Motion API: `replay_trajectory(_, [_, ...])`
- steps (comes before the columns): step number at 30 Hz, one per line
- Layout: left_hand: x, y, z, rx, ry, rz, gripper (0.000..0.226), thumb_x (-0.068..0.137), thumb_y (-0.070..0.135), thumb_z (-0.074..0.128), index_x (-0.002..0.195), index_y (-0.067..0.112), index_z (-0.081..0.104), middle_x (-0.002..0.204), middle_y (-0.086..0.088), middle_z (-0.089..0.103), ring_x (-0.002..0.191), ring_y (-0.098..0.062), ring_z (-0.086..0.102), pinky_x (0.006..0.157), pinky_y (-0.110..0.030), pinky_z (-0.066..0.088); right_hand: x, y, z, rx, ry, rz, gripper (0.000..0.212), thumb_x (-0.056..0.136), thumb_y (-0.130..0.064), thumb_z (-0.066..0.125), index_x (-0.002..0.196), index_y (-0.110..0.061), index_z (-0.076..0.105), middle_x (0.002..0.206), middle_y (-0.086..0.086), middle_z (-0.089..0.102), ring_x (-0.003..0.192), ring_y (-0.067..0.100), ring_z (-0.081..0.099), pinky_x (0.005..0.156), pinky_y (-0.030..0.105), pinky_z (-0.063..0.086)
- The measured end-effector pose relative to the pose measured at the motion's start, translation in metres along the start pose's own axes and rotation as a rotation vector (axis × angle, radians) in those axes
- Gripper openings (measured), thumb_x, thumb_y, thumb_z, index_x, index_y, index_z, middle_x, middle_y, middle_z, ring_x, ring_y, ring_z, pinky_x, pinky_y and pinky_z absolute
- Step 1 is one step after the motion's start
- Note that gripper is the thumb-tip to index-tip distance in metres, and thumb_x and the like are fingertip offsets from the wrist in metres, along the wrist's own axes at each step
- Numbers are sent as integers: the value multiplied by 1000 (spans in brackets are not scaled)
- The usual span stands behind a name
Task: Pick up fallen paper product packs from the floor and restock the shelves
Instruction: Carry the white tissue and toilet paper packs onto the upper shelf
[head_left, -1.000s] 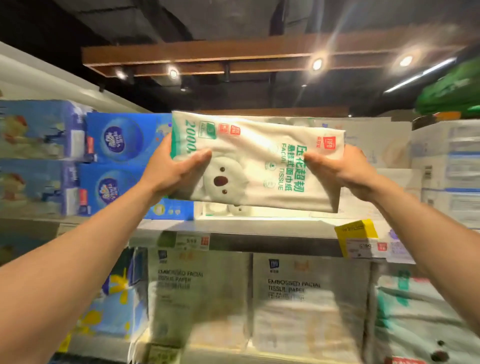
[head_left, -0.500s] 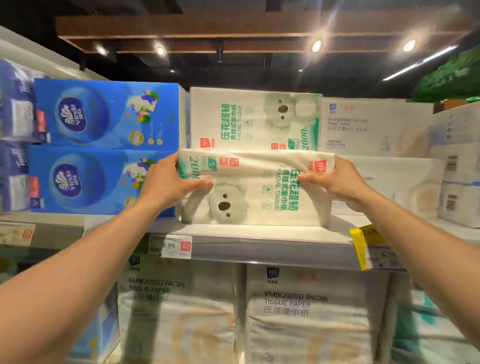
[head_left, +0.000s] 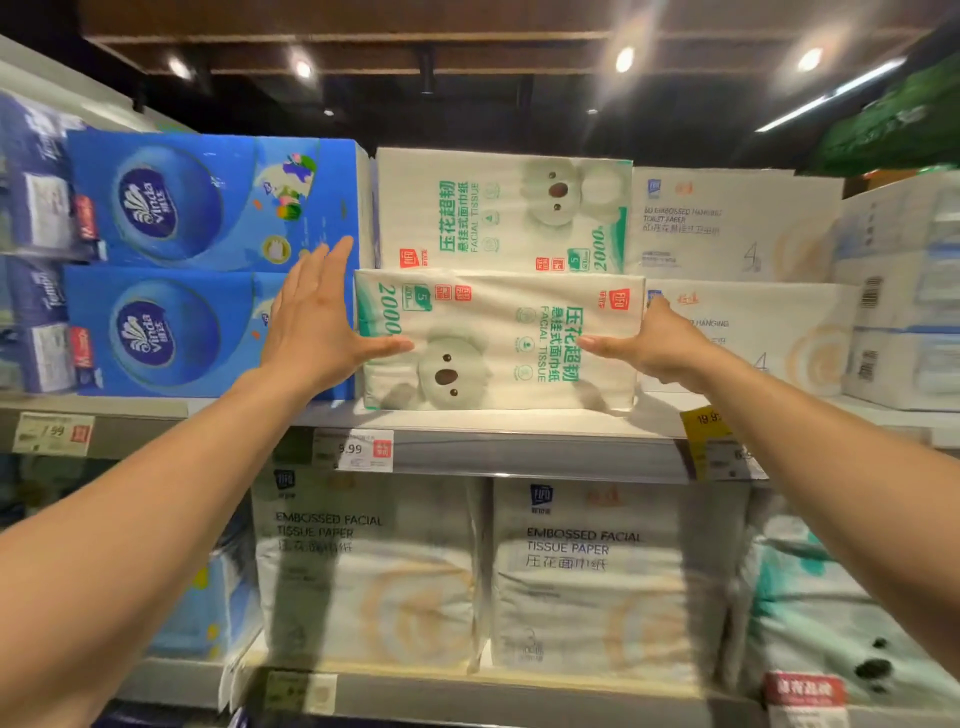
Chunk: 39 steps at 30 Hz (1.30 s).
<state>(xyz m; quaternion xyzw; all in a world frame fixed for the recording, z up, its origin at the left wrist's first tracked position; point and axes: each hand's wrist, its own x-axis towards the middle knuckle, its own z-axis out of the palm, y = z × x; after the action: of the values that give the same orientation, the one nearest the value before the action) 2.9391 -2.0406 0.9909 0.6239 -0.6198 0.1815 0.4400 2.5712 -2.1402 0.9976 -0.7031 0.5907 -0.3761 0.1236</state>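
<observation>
Head view. Store shelving fills the frame under a dark ceiling with spot lamps. On the upper shelf (head_left: 519, 422) a koala-print facial tissue pack (head_left: 498, 340) lies flat, its base on the shelf board, its print upside down. A second koala-print pack (head_left: 501, 210) sits directly on top of it.

To the left of the lower koala pack stand two stacked blue Vinda packs (head_left: 208, 265), touching or just beside it. To its right are two stacked white embossed hanging tissue packs (head_left: 737, 280). Below it, on the shelf edge, hangs a price tag reading 5.99 (head_left: 363, 450); a yellow tag (head_left: 706, 423) hangs below its right end. On the lower shelf, beneath it, two embossed facial tissue paper packs (head_left: 488, 571) stand side by side.

The left hand (head_left: 317, 327) is spread, fingers straight and pointing up beside the left end of the lower koala pack; only the thumb lies across the pack's front face. The hand does not clasp it. The right hand (head_left: 660, 345) is at the pack's right end, thumb pointing across the front face, fingers behind the end; whether it grips or merely rests there cannot be told.
</observation>
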Motion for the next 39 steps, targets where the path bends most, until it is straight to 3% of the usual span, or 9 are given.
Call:
replay_trajectory(2, [-12,0,-9,-19,23,22,127,62,69,79,161,22,14,166,-5,22,155,-26,15,125,-48,18,-2,4,1,15,-50,10,136,27,-97,72,141,-25,48,127,-6,68,110,25,66,80,40,59])
replay_trajectory(6, [-50,-2,-20,-28,-4,90,120,66,65,81,159,21,20,162,-6,31,150,-27,26,123,-49,24,-37,-12,4,13,3,6,115,39,-94,71,130,-26,57,118,-8,71,106,20,67,92,43,57])
replay_trajectory(10, [-84,-3,-40,34,-162,113,120,67,74,73,160,24,16,164,-4,26,151,-25,24,122,-49,26,-97,-45,0,-182,97,-76,88,78,-69,72,144,-18,44,142,6,58,128,29,54,103,47,49])
replay_trajectory(16, [-131,38,-74,46,-255,123,114,71,72,72,160,24,19,163,-3,29,149,-24,27,123,-42,26,-174,-52,-26,-379,61,-266,98,84,-68,65,155,-10,33,157,13,42,144,31,39,117,44,34])
replay_trajectory(21, [-182,106,-86,39,-301,121,113,70,76,67,159,24,21,162,-4,30,148,-23,29,123,-44,27,-241,-17,-63,-423,-21,-304,96,82,-71,64,151,-12,37,152,13,45,140,31,41,116,45,36])
replay_trajectory(24, [-212,156,-91,60,-380,138,116,69,79,64,160,23,19,163,-5,28,149,-25,28,123,-45,27,-282,12,-93,-468,-20,-314,106,70,-91,47,143,-14,44,140,12,51,132,33,47,111,46,40])
replay_trajectory(29, [-254,248,-86,-57,-455,244,125,59,90,51,160,22,21,164,-5,29,149,-26,28,121,-49,30,-361,63,-159,-559,-23,-207,100,82,-75,59,154,-11,31,154,15,39,142,35,37,118,47,33])
replay_trajectory(34, [-312,350,-53,-213,-555,446,127,59,95,53,157,18,30,159,-9,37,145,-30,36,120,-44,31,-460,134,-229,-618,30,3,104,81,-77,61,156,-12,29,158,15,35,145,35,34,117,53,34])
replay_trajectory(39, [-397,453,-28,-331,-689,669,143,46,109,28,156,18,31,155,-13,41,140,-33,41,117,-43,34,-587,203,-299,-704,68,299,104,81,-76,60,157,-12,28,161,15,30,149,33,28,119,52,31])
